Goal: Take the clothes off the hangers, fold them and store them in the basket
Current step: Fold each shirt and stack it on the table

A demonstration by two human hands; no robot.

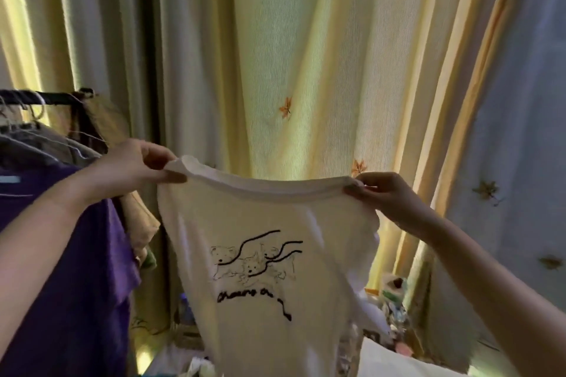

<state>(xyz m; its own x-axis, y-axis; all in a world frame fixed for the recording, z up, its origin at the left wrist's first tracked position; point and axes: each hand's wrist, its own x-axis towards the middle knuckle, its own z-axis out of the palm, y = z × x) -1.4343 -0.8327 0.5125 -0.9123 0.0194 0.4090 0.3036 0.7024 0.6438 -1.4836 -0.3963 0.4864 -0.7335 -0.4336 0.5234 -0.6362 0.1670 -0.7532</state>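
while the white t-shirt [266, 254] hung right of the rack [61, 98], we pinched its top edge, stretched crosswise, with our left hand [134, 165] and right hand [382, 193] at opposite ends.

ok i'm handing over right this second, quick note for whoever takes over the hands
The left hand pinches one end of the white t-shirt by its top edge.
The right hand pinches the other end of that edge.
The shirt hangs spread between them in front of the curtain, print toward the camera. No hanger shows in it.
The purple garment and others hang on the rail at the left.
Done: this shirt looks to be off its hanger.
Left: fold it, store it (the basket is not in view), then do the clothes on the rail.
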